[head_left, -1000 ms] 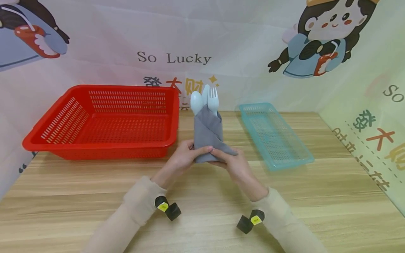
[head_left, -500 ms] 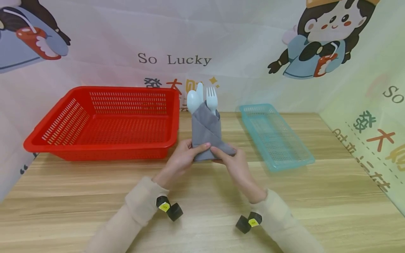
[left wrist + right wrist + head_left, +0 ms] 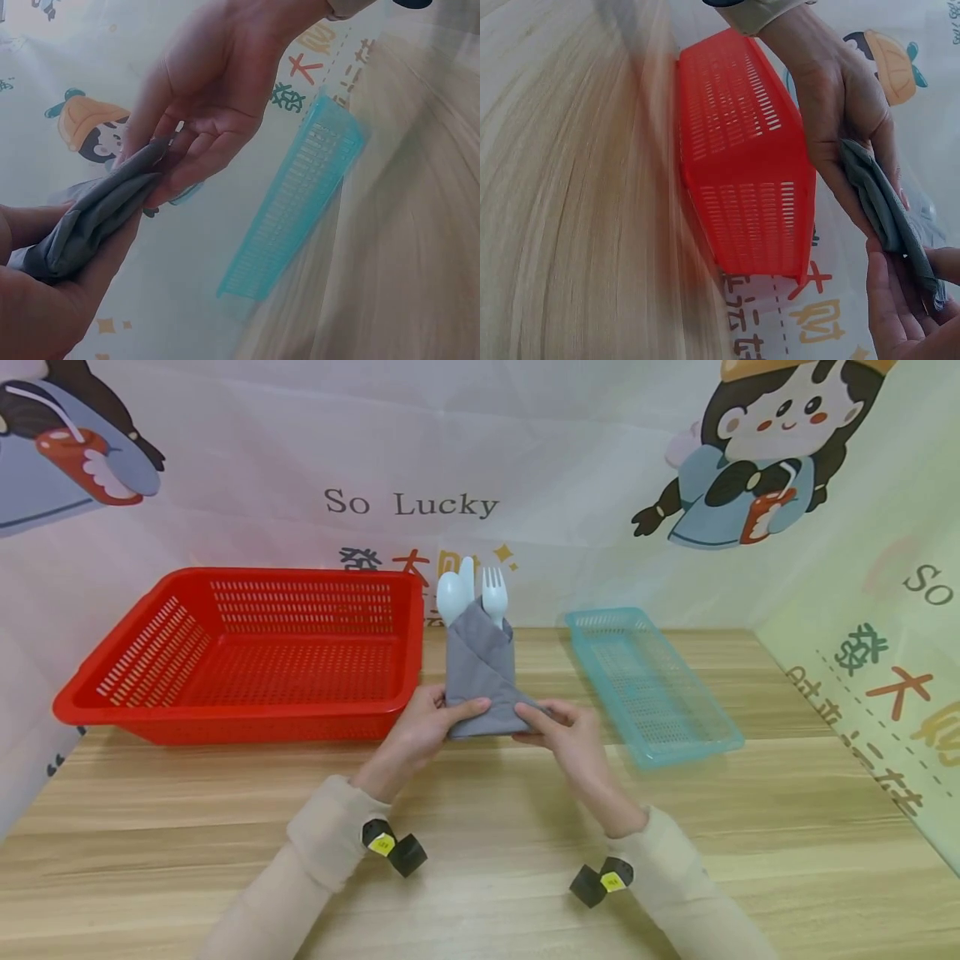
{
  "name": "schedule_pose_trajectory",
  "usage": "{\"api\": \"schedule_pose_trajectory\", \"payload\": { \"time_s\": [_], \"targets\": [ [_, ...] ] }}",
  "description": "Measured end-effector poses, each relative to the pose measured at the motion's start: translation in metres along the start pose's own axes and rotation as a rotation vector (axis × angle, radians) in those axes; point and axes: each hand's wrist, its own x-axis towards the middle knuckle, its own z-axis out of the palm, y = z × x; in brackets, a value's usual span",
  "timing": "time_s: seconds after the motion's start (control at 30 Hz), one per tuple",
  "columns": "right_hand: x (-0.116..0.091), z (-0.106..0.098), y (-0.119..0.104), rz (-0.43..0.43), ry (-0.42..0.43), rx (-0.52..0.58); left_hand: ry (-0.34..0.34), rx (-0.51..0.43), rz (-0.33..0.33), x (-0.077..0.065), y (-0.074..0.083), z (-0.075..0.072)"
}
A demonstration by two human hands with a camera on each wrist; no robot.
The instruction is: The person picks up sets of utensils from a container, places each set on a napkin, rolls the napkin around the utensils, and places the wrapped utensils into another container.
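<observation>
A folded grey napkin [image 3: 480, 668] is held upright above the table between both hands. Out of its top stick a pale spoon [image 3: 452, 597], a knife [image 3: 467, 578] and a fork [image 3: 494, 595]; their handles are hidden in the cloth. My left hand [image 3: 423, 727] grips the napkin's lower left side, thumb on the front and fingers behind. At the lower right, my right hand [image 3: 570, 739] pinches a corner of the cloth that juts sideways. In the left wrist view the napkin [image 3: 97, 217] shows from below as a layered fold.
A red plastic basket [image 3: 255, 704] stands on the wooden table [image 3: 480, 860] to the left, close to my left hand. On the right lies a shallow light-blue mesh basket [image 3: 660, 685]. A printed cloth backdrop [image 3: 570, 485] hangs behind the table.
The napkin with its cutlery has shifted slightly left. My right hand has moved outward, away from the left thumb, with the napkin corner between its fingers.
</observation>
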Motion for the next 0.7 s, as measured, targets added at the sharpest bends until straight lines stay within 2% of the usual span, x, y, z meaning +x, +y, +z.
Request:
{"api": "schedule_pose_trajectory", "payload": {
  "time_s": [0.07,0.2,0.27,0.37,0.43,0.53,0.6,0.7],
  "targets": [
    [0.001,-0.001,0.000,-0.019,0.016,-0.020,0.010,0.007,0.004,0.000,0.000,0.000],
    [0.002,-0.001,-0.003,-0.079,0.146,-0.140,0.060,0.029,0.000,0.001,0.001,0.002],
    [0.000,0.000,-0.007,-0.167,0.222,-0.219,0.091,0.036,-0.007,0.001,0.001,0.004],
    [-0.004,0.005,-0.011,-0.375,0.280,-0.316,0.130,0.040,-0.013,0.001,0.001,0.007],
    [-0.007,0.010,-0.011,-0.527,0.260,-0.374,0.146,0.034,-0.005,0.002,0.000,0.010],
    [-0.011,0.017,-0.010,-0.684,0.153,-0.469,0.148,0.022,0.023,0.002,0.000,0.013],
    [-0.012,0.022,-0.009,-0.750,0.092,-0.545,0.140,-0.004,0.035,0.002,0.000,0.016],
    [-0.012,0.027,-0.007,-0.799,0.078,-0.631,0.123,-0.040,0.039,0.002,0.000,0.019]
  ]
}}
